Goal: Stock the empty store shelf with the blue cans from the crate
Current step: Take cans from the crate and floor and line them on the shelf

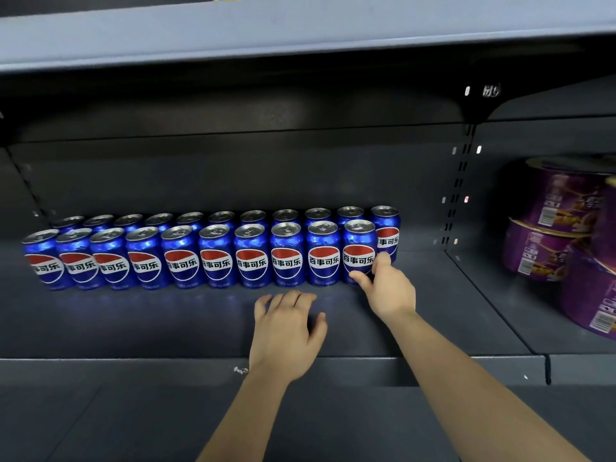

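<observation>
Two rows of blue cans (180,258) stand upright on the dark grey shelf (166,321), several in each row, labels facing me. My right hand (386,288) reaches to the rightmost can of the front row (358,248) and holds its lower part, thumb in front and fingers round its right side. One more back-row can (386,228) stands just behind it to the right. My left hand (286,328) hovers palm down over the bare shelf in front of the cans, fingers relaxed and holding nothing. The crate is out of view.
A perforated upright (461,181) divides this bay from the neighbouring one, where purple round tubs (560,208) are stacked. Another shelf (300,38) overhangs close above. Bare shelf surface lies in front of the cans and to their right.
</observation>
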